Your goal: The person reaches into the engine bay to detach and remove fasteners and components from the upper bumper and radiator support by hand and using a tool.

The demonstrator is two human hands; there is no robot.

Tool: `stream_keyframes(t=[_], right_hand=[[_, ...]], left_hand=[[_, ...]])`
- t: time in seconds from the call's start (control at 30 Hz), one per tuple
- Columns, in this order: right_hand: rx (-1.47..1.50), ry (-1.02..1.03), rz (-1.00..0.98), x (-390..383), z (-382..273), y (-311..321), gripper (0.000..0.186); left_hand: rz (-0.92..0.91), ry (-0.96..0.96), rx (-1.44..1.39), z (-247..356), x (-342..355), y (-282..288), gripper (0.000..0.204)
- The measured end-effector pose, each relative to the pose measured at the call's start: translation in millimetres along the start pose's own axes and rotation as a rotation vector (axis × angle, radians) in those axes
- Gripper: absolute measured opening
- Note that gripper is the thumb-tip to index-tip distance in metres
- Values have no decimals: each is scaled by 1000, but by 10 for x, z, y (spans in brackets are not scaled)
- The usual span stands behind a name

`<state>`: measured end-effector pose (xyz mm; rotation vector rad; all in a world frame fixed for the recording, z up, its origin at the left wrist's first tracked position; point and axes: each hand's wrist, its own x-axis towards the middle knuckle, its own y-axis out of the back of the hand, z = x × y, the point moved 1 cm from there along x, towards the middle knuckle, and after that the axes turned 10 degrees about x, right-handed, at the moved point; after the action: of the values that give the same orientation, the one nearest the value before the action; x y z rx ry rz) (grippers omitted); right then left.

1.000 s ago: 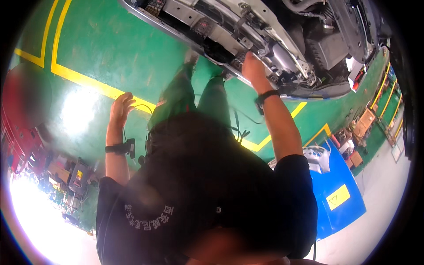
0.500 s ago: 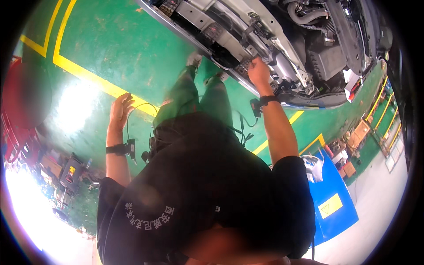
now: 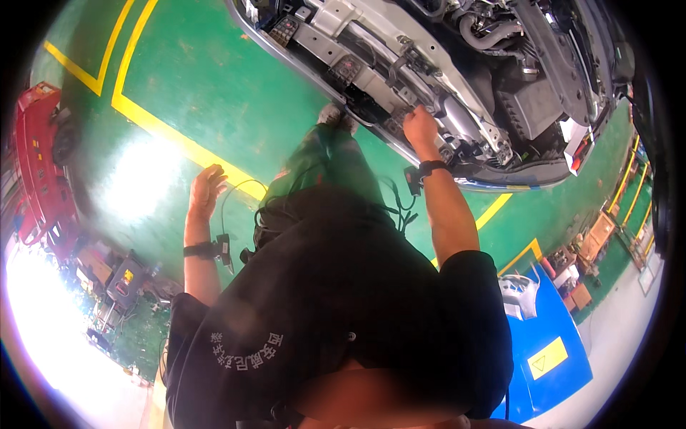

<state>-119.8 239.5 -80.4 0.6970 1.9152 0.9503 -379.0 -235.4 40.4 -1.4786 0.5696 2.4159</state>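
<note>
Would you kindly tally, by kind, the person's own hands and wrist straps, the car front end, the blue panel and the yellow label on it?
Hands: 2 (left hand, right hand)
Wrist straps: 2 (left strap, right strap)
Car front end: 1
Blue panel: 1
Yellow label: 1
Total: 7

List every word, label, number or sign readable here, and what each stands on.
Black T-shirt: an arc of white characters, large enough to see; I won't copy them out.
Blue panel: yellow label with a triangle sign; anything finer is too small to read.
Dark case at left: yellow sticker, too small to read.
Red machine: dark marks, too blurred to read.
</note>
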Motion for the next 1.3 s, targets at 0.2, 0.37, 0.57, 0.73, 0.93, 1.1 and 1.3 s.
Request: stream_keyframes(t=[0.2,0.37,0.57,0.73,0.93,1.1,1.3], right_hand=[[-174,380,-4,-42,54,-7,19],[-291,548,-105,69,115,8,18],[30,-78,-141,250,81,-124,20],[79,-263,-484,221,31,-19,27],[-127,327,-119,-4,35,104,25],[685,-494,-209,152,213,-206,27],[-116,285,-7,-92,-30,-27,23]], left_hand=[[49,-11,4,-44,-177,77,35],[45,-24,-39,-106,-272,24,28],[28,-16,-43,-196,-366,-65,31],[36,18,-29,-273,-381,-137,29],[37,9,-50,-267,-453,-203,25],[25,13,-24,-388,-447,-142,40],[59,6,-35,-487,-523,-98,39]])
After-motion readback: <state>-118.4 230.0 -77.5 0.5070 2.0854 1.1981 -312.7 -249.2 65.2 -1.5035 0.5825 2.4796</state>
